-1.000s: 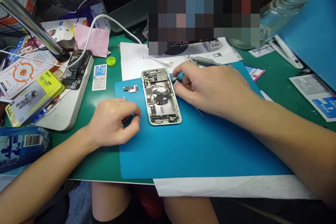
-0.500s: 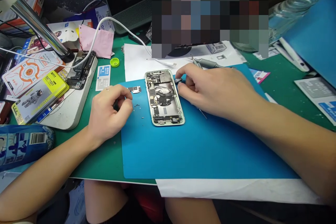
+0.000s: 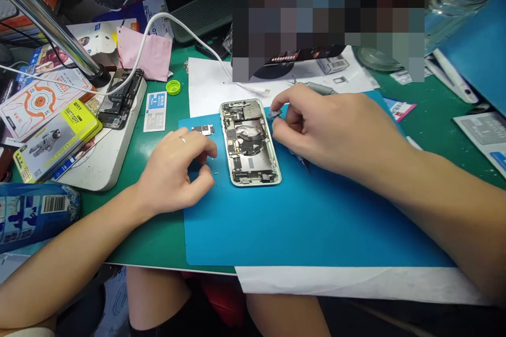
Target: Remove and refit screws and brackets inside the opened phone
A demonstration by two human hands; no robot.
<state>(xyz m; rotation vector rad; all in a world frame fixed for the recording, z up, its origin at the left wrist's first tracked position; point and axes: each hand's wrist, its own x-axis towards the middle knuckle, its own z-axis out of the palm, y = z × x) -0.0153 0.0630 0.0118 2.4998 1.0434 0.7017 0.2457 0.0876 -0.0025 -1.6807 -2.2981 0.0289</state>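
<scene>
- Across came the left hand (image 3: 176, 171), its fingertips closer to the opened phone (image 3: 253, 160) than half a second before, while the right hand (image 3: 336, 121) shifted only slightly.
- Left grip: loosely curled, a small gap showing between thumb and fingers, nothing visible in it; a tiny bit (image 3: 216, 173) lay just beside the thumb tip.
- Right grip: pinched tight, and it had something! A small dark piece (image 3: 274, 114) sat between thumb and forefinger, just off the phone's right edge and apart from it.
- Centre stage, the phone lay flat, its insides bared, mostly on the blue mat (image 3: 276, 231), its top end reaching over the white paper (image 3: 205, 89).
- Just beyond the left knuckles, a small metal-and-black part (image 3: 205, 130) rested on the mat, left of the phone.
- Below the right hand a slim pointed tip (image 3: 305, 165) poked out, the rest of it hidden; behind that hand lay a grey-handled tool (image 3: 319, 88).
- Out on the green worktop (image 3: 158, 245), a bright green cap (image 3: 173, 87) stood near a blue-and-grey card (image 3: 155, 112).
- Far left, a second opened phone (image 3: 118, 100) and a yellow box (image 3: 59, 139) crowded the white base (image 3: 106, 168).
</scene>
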